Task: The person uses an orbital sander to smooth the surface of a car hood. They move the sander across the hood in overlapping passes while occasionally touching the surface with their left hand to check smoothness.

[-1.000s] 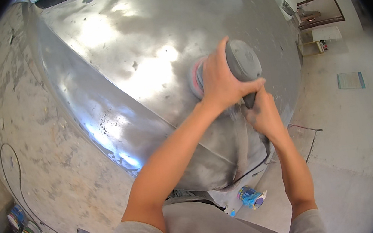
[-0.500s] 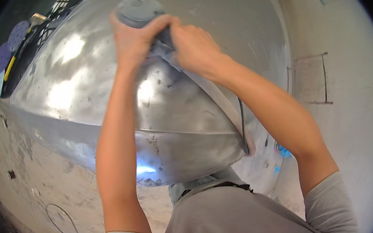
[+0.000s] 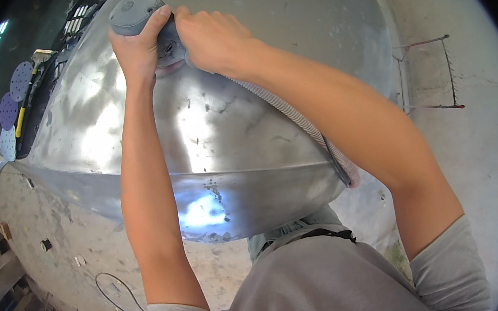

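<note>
Bracing the grey, round-topped power sander (image 3: 135, 13) on the dull silvery metal hood (image 3: 282, 21), left hand (image 3: 137, 52) wraps its head and right hand (image 3: 213, 38) clasps its rear, sensible holds since it looks rigid, fairly hefty, with the ribbed grey hose (image 3: 280, 105) likely tugging.

1. We're in an auto body workshop: sander (image 3: 138, 18) in our grip, patchy grey car hood (image 3: 253, 139) beneath.
2. Perforated sanding discs (image 3: 21, 81) left of grip.
3. Metal stand (image 3: 451, 71), bare floor (image 3: 494, 175) well right.
</note>
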Action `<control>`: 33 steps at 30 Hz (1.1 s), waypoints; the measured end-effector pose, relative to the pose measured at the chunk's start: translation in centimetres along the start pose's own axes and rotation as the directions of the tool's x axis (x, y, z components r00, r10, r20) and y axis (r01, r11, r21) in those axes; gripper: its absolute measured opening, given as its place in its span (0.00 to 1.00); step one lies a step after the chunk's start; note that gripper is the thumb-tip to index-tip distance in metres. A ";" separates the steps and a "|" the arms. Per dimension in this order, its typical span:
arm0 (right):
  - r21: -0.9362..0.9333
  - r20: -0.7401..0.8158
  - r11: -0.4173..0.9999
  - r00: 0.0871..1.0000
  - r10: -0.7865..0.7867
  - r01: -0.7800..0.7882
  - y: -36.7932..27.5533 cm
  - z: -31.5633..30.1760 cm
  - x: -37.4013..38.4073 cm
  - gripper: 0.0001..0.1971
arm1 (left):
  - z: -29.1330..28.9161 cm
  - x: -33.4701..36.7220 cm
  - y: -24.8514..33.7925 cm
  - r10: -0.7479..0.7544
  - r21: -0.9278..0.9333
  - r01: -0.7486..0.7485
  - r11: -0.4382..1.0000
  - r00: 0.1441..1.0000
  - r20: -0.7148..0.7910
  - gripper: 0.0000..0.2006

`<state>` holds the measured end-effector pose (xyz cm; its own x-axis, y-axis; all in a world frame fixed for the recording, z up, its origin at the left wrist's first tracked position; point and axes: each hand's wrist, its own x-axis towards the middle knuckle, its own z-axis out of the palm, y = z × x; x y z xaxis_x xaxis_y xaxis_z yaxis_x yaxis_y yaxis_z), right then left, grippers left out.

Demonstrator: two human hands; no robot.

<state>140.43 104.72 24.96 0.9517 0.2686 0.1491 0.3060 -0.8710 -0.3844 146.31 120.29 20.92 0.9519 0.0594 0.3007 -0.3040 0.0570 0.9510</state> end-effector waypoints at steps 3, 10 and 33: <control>-0.018 -0.003 0.999 0.999 -0.036 0.036 -0.5 -0.1 -0.5 0.15 | -0.3 -0.3 0.4 0.026 0.002 -0.026 1.000 0.999 -0.044 0.26; -0.072 0.256 0.997 0.967 -0.007 0.026 -1.0 -0.4 -2.7 0.14 | -0.4 -6.2 0.2 0.014 0.046 -0.005 0.999 0.982 -0.191 0.40; -0.087 0.287 0.987 0.946 0.152 -0.133 5.7 -4.0 -11.1 0.30 | 8.5 -11.6 0.4 -0.167 0.010 0.169 0.986 0.979 -0.113 0.53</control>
<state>131.52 95.18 24.75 0.9543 0.2394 -0.1789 0.1736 -0.9313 -0.3203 135.46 111.13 18.38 0.9787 0.1610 0.1275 -0.1381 0.0560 0.9888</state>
